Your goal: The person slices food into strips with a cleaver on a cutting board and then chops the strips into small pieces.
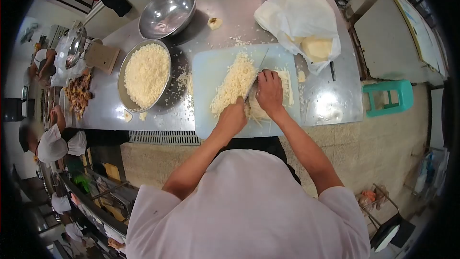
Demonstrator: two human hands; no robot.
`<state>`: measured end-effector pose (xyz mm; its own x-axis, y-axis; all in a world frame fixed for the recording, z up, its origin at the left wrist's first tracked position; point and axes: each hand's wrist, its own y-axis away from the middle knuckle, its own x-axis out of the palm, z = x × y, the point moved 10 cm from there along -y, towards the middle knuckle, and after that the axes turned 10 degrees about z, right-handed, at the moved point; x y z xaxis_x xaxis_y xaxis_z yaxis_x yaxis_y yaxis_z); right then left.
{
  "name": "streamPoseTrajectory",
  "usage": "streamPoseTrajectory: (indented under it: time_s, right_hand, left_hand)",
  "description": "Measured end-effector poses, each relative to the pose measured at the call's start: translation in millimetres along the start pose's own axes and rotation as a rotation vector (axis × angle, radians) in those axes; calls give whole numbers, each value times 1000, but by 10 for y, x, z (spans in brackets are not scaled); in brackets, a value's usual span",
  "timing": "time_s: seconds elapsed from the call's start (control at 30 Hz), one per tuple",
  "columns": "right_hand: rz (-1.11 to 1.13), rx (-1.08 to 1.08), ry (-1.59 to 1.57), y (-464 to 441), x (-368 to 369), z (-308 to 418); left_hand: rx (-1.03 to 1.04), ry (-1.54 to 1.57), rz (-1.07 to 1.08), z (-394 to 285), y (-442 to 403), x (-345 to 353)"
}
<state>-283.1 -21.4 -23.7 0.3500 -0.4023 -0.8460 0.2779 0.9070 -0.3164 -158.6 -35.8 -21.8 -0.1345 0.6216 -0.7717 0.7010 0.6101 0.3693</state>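
My left hand (233, 116) is closed around the handle of a knife (263, 60), whose blade points away from me across the light blue cutting board (206, 69). Curled over pale vegetable strips (258, 109) just right of the blade is my right hand (270, 91), its fingertips close to the knife. On the blade's left side lies a long heap of finely diced pale vegetable (234, 84). More strips stick out beyond my right hand. The exact kind of vegetable cannot be told.
Left of the board stands a metal bowl (168, 92) heaped with diced pieces; behind it is a second metal bowl (182, 5). A white plastic bag (297, 14) holds pale chunks at the back right. A green stool (400, 97) stands right of the metal table (335, 74). Co-workers are at far left.
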Motion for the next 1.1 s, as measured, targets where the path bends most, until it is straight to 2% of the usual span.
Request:
streamPoseTrajectory:
  time_s: [0.07,0.17,0.27,0.33,0.4,0.53,0.6,0.67,0.73,0.83,0.93,1.0,1.07,1.1]
  right_hand:
    - [18,1,-4,-20,19,-3]
    - [32,2,-6,-16,58,-20]
    - [12,17,-2,-10,15,-16]
    - [1,-1,-2,-7,-6,18]
    - [28,-5,-12,-11,1,6]
    - [18,28,-10,-25,74,-43]
    - [-2,8,-29,11,24,-25]
    - [15,2,-24,6,14,-9]
    - [34,-15,-11,7,22,-9]
    - [27,-11,-38,-29,73,-29]
    - [22,20,-17,12,78,-61]
    - [22,-8,-6,-4,48,-9]
    - [23,-14,-11,-20,43,-11]
    - [28,-16,-20,-5,40,-10]
  left_hand:
    - [8,29,35,49,-149,33]
    - [-39,2,100,-119,99,-275]
    - [-91,60,119,-33,252,-94]
    - [-85,55,72,128,-2,122]
    - [11,30,28,73,-184,116]
    - [-74,68,96,-175,337,-290]
    - [-72,108,108,-20,275,-20]
    - [-13,62,12,134,-35,244]
    - [16,94,-10,23,-80,104]
    - [-83,78,75,-128,245,-232]
    - [-93,112,81,11,347,33]
    - [-110,120,19,176,82,262]
    - [62,180,-51,82,-143,183]
    - [-2,138,-13,21,-104,41]
